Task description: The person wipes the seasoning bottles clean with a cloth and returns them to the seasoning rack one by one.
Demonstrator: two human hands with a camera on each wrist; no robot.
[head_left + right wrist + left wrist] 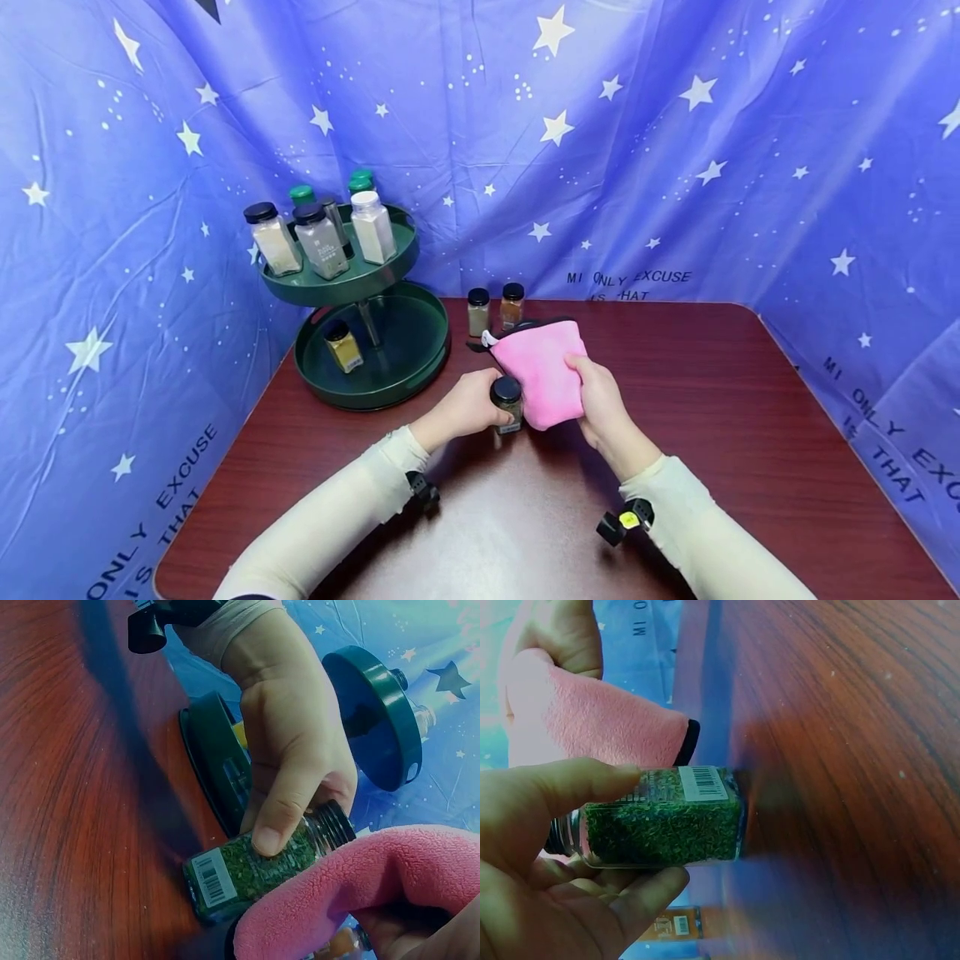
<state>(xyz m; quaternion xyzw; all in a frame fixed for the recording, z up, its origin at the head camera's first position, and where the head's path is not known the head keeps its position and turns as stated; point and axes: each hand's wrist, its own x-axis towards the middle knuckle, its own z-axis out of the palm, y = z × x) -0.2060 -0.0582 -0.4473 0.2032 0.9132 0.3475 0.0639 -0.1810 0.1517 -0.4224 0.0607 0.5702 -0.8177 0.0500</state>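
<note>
A square glass spice jar (664, 825) of green dried herbs, with a black lid and a barcode label, is gripped by my left hand (470, 406), thumb on one side and fingers on the other. My right hand (603, 404) holds a folded pink cloth (551, 375) with black edging and a white tag. In the right wrist view the cloth (300, 907) lies right along the jar's side, partly overlapping it. The fingers of my right hand behind the cloth are mostly hidden.
A two-tier green turntable rack (442, 354) stands at the left, several jars on its upper tier and a yellow spice jar (343, 347) below. Behind the cloth stand a jar of pale-green spice (478, 313) and an orange one (512, 305). A starry blue curtain (480, 150) hangs behind the table.
</note>
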